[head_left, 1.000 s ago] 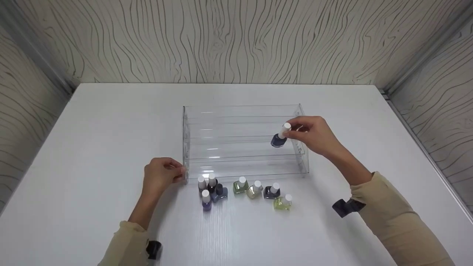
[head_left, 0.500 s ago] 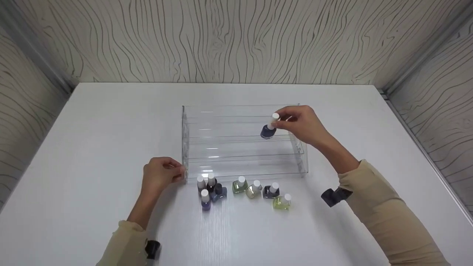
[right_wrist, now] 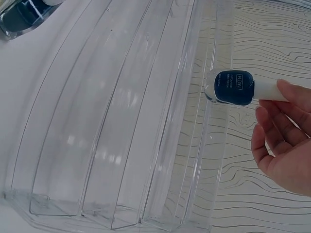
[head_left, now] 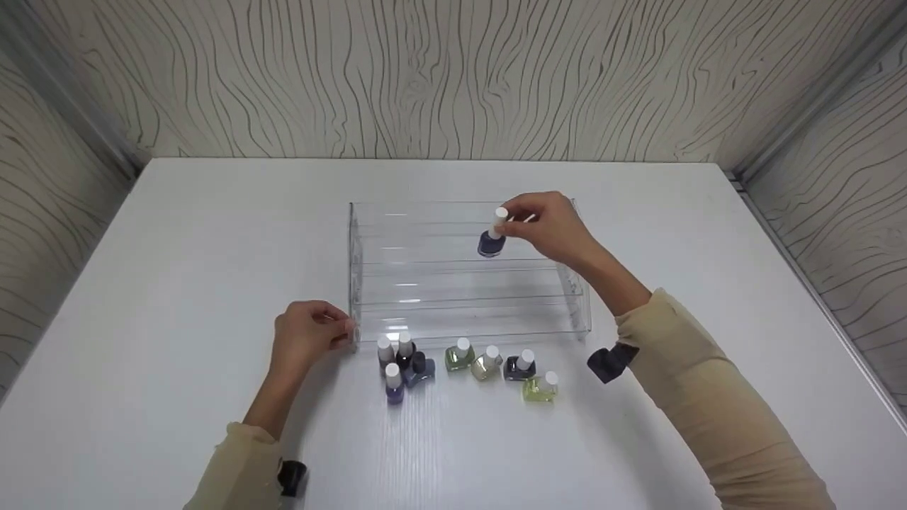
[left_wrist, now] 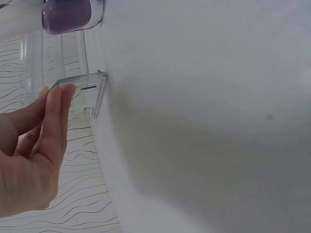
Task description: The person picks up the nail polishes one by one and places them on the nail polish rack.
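A clear acrylic tiered rack (head_left: 460, 315) stands on the white table. My left hand (head_left: 305, 336) pinches its front left corner between thumb and fingers; in the left wrist view the fingertips (left_wrist: 68, 92) meet the rack's side panel. Held over the upper tiers is a dark blue nail polish bottle (head_left: 491, 244), and my right hand (head_left: 549, 223) grips it by its white cap (right_wrist: 269, 91). The bottle is tilted, its base toward the rack. No bottles stand on the tiers.
In front of the rack are several nail polish bottles: a purple one (head_left: 395, 392), a grey-blue one with a black cap (head_left: 421, 372), a green one (head_left: 459, 358), a dark one (head_left: 519, 367) and a yellow-green one (head_left: 540, 389). A wood-grain patterned wall (head_left: 425, 85) rises behind the table.
My right hand has carried the dark blue nail polish bottle left and farther back over the rack. My left hand has stayed at the rack's corner.
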Available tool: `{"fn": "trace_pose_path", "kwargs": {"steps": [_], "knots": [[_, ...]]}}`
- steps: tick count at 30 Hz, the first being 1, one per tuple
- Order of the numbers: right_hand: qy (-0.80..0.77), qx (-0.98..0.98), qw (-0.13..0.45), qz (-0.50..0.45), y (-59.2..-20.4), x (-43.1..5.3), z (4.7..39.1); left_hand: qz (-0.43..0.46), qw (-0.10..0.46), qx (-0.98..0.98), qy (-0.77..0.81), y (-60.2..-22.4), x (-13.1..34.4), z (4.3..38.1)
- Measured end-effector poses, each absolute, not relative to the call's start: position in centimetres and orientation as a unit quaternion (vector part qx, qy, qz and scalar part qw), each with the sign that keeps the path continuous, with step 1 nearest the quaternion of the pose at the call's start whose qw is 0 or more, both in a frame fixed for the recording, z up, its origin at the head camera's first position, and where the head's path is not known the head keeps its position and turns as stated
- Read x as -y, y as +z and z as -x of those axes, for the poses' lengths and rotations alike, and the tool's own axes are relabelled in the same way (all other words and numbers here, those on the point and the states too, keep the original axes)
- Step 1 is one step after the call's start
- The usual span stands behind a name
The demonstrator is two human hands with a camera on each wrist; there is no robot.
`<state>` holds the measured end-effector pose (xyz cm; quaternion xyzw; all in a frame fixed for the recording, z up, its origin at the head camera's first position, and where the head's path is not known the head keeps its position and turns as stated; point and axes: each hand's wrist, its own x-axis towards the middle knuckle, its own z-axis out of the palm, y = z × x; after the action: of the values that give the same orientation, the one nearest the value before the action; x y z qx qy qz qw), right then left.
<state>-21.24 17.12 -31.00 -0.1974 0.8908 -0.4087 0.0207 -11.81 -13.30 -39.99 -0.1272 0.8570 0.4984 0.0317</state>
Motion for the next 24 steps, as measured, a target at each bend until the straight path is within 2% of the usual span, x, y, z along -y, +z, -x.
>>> {"fn": "trace_pose_path", "kwargs": {"steps": [24], "knots": [[-0.411, -0.893, 0.042, 0.175, -33.0, -15.9, 21.2, 0.127, 0.032, -0.856, 0.5, -39.9, 13.3, 11.7]]}}
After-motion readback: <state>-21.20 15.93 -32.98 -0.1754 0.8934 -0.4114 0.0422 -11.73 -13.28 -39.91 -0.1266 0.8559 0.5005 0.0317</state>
